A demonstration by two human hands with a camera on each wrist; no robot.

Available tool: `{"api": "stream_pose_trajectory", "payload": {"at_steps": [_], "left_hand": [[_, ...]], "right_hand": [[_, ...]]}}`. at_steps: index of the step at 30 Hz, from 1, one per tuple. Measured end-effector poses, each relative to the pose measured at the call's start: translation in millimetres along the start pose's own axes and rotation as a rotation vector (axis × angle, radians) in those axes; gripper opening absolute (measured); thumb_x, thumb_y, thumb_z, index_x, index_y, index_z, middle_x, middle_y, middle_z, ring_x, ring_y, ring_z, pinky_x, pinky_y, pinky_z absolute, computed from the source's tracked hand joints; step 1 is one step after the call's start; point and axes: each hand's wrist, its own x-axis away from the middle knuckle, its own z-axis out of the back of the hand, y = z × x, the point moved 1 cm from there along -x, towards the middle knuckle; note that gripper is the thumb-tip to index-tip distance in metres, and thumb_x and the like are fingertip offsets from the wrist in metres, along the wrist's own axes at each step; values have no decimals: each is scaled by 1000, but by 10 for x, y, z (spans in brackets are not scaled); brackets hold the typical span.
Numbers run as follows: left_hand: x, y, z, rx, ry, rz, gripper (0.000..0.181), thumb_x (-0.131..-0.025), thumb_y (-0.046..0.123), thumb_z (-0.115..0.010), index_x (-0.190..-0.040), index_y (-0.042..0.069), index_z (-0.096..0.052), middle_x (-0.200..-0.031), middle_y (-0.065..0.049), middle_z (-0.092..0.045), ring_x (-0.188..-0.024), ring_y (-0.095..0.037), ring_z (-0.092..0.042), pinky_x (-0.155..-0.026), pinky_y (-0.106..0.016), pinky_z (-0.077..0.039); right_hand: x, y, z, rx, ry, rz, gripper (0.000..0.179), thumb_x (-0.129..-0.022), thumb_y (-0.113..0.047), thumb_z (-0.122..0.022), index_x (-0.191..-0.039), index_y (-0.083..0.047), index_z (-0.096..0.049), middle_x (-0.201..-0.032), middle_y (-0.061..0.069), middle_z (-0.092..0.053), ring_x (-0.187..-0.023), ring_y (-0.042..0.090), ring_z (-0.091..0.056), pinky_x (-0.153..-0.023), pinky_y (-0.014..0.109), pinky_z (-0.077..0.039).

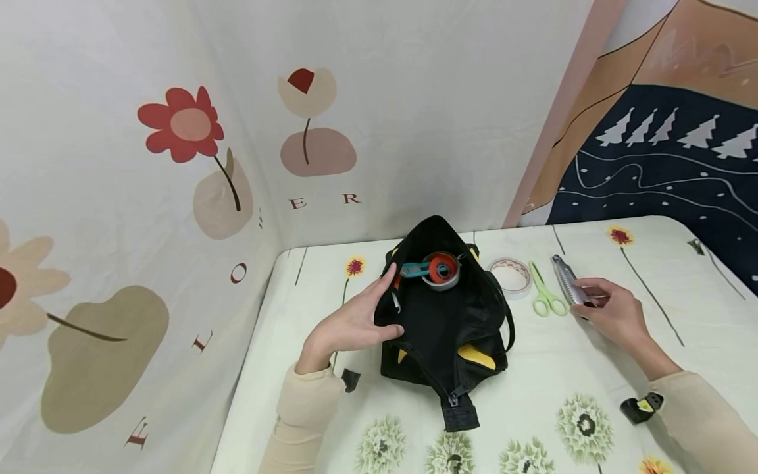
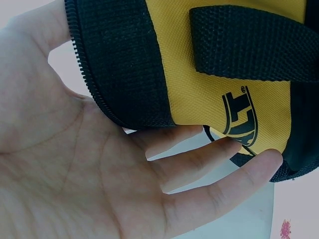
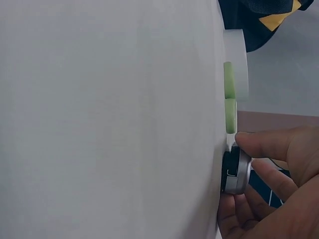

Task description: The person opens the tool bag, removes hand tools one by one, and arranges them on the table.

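A black and yellow tool bag (image 1: 438, 359) stands unzipped on the table. My left hand (image 1: 352, 322) holds its left rim, the thumb and fingers spread along the zipped edge; in the left wrist view the palm lies against the yellow side (image 2: 199, 94). Inside the bag are a teal cutter (image 1: 414, 270) and an orange-red roll (image 1: 443, 268) within a tape ring. On the right, my right hand (image 1: 612, 313) grips the near end of a silver-grey utility knife (image 1: 567, 280) between thumb and fingers. In the right wrist view, the knife (image 3: 238, 172) lies at the tabletop.
Between the bag and the knife lie a roll of tape (image 1: 526, 282) and light green scissors (image 1: 546, 296). The flower-print tablecloth (image 1: 669, 263) covers the table. A printed cloth wall (image 1: 414, 178) rises behind it, and another stands at the left.
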Motion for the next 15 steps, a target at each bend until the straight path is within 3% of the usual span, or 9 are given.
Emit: {"api": "stream_pose_trajectory", "payload": {"at_steps": [8,15], "left_hand": [[3,5,3,2,-3,-7,107,-100,22,-75,-180,17,-5,-186,-12,-10,-171,-34,-13,-133,-62,-24],[8,2,6,0,0,-5,107,-100,23,-75,-180,17,-5,-186,-11,-10,-171,-34,-14,-133,-61,-24]], "right_hand": [[22,7,-5,14,-6,18,53,-90,-7,-90,-138,5,-70,-121,32,-74,-96,30,-69,-67,17,-42],[27,-7,10,12,-12,30,53,-92,-7,-89,-139,6,-69,-124,33,-73,-102,44,-71,-67,18,-43]]}}
